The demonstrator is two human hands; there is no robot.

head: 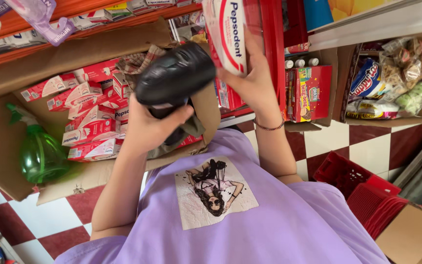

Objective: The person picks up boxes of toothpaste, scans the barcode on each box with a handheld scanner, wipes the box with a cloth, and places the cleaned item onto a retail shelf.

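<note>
A red-and-white checkered tile floor (pixel 367 146) fills the lower frame; orange shelves (pixel 74 22) span the upper left, a red plastic basket (pixel 357 183) sits lower right.

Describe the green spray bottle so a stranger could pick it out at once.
Start at the big open cardboard box on the checkered floor, left of the person's left hand. The green spray bottle lies at its near-left end, beside the red-and-white cartons. It alone is translucent green and rounded.
</note>
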